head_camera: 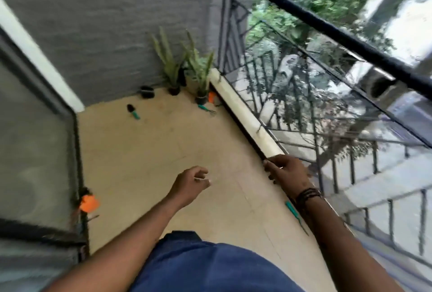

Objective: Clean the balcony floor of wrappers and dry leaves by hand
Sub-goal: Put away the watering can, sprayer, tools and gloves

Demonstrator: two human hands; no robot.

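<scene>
The tan balcony floor (149,151) runs ahead of me, and the whole view is blurred by motion. An orange wrapper (88,203) lies at the left by the door frame. Another orange scrap (211,96) sits in the far corner beside the pots. My left hand (191,183) hovers over the middle of the floor with loosely curled fingers and nothing visible in it. My right hand (287,172) is on the white curb (236,104) under the railing, its fingers curled over the curb's inner edge. I make out no dry leaves.
Two potted plants (173,67) and a small black pot (147,91) stand against the grey wall. Green-handled tools lie on the floor: one far left (134,111), one by the pots (205,108), one under my right wrist (292,210). A black railing (327,30) bounds the right side and a screen door (35,139) the left.
</scene>
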